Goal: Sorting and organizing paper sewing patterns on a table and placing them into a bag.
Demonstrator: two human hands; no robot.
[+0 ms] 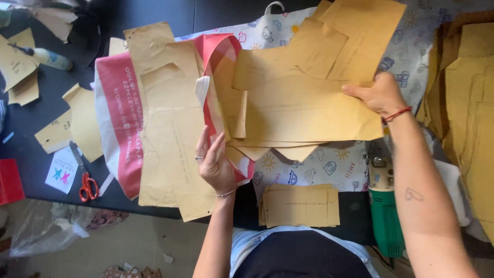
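My left hand (pixel 216 162) rests palm down with fingers spread on a pile of tan paper pattern pieces (pixel 170 128) that lies over a red and white bag (pixel 119 118). My right hand (pixel 380 95) grips the right edge of a large tan paper pattern sheet (pixel 303 110), thumb on top, holding it over the pile. More tan sheets (pixel 355 36) fan out behind it. Underneath lies white printed fabric (pixel 314 167) with small coloured drawings.
A small stack of tan rectangular pieces (pixel 301 206) sits at the near table edge. A green electric cutting machine (pixel 386 211) stands by my right forearm. Red-handled scissors (pixel 86 183) and loose paper scraps (pixel 56 131) lie left; a tall tan paper stack (pixel 471 113) lies right.
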